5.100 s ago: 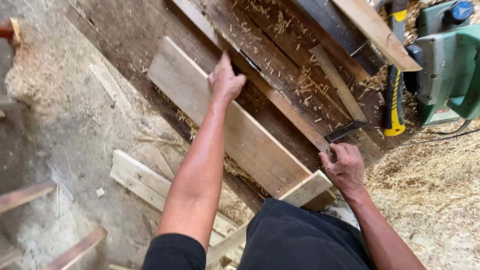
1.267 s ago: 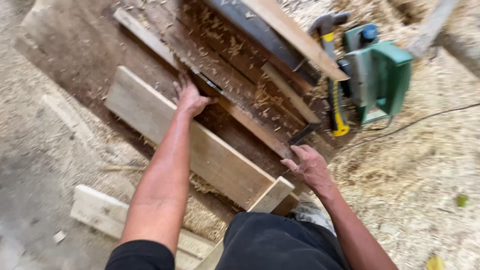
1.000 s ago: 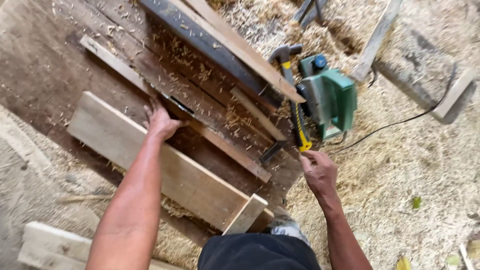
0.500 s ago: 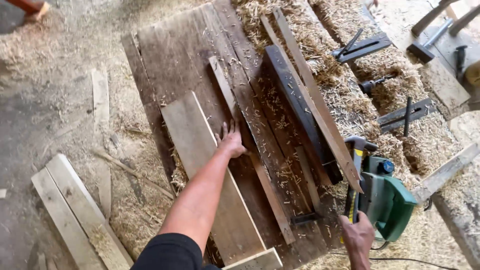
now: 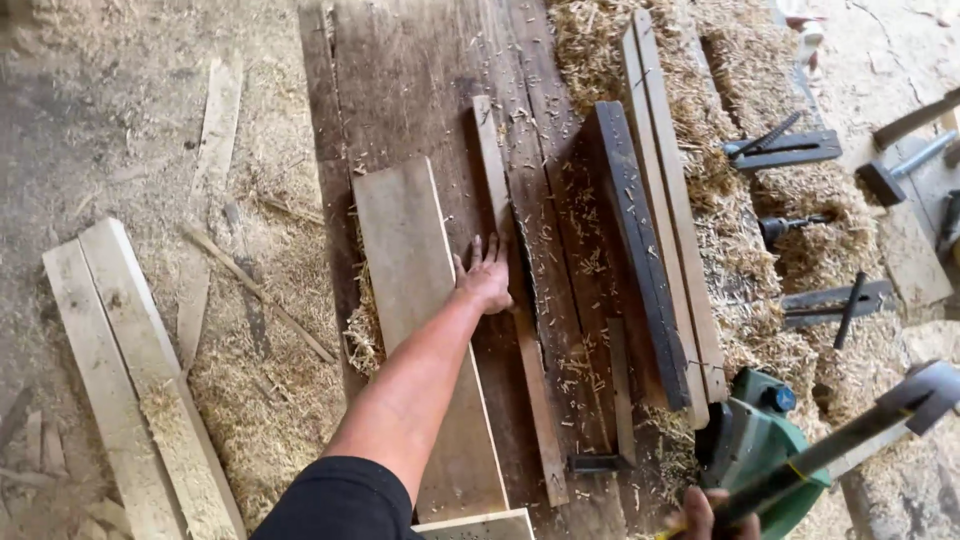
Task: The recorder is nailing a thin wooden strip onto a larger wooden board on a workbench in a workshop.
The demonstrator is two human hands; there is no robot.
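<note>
1. Left hand lies flat and released, fingers spread, pressing on the right edge of the board, with fingertips reaching the thin strip just beside it.
2. Right hand is clenched round the handle of a hammer, whose head hangs in the air up and to the right of that hand.
3. Beneath both hands, the dark surface carries everything; it is littered with shavings.
4. Board: long, flat and pale, running from beyond the left hand back under the forearm. It looks stiff and fairly heavy, with a rough sawn face that should not slip. Gripping a long edge near the middle would balance it best, I judge.
5. Well left of the left hand, two planks lie side by side on sawdust.
6. Right of the left hand lie a dark beam and pale battens, touching along their length.
7. Strip: slender, likely light and springy, and could snap if levered.
8. Just above the right hand sits a green planer.
9. Hard to tell: the right hand is cut off by the bottom edge, so only its knuckles show; the board's near end is hidden by the arm and a pale offcut; the tools in the shavings far right are half buried.
</note>
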